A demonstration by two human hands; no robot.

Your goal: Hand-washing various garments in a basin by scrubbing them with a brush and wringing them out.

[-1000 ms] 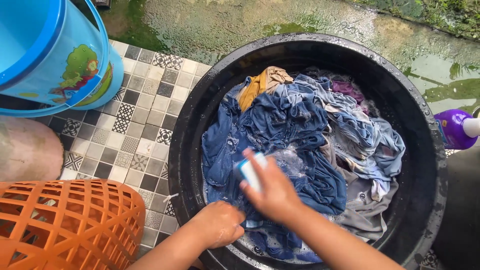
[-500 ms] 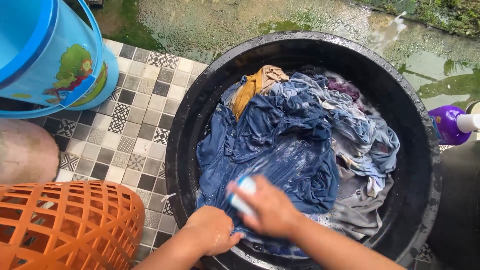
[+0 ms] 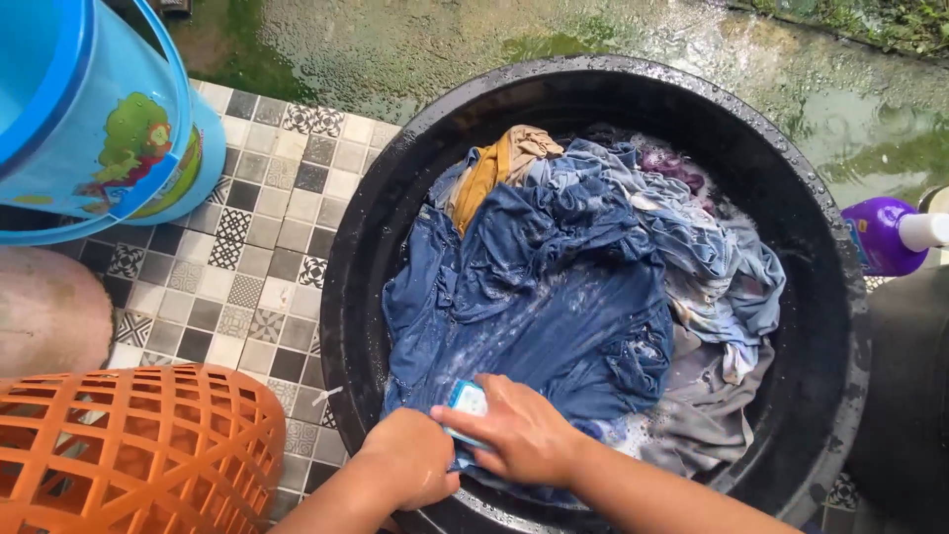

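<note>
Right hand [image 3: 519, 432] – fingers clamped on the pale-blue soap bar [image 3: 465, 403], pulled back to the tub's [image 3: 376, 247] near rim | left hand [image 3: 410, 457] – fingers pinning the blue garment [image 3: 534, 307] (soapy) | scrubbing stroke continues

I see a patterned tiled floor [image 3: 252, 267] carrying a black washtub [image 3: 840, 326], a blue bucket [image 3: 94, 119] and an orange basket [image 3: 129, 450], with wet concrete [image 3: 613, 40] beyond.

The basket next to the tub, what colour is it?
Orange: the basket shows in the head view, bottom left.
</note>
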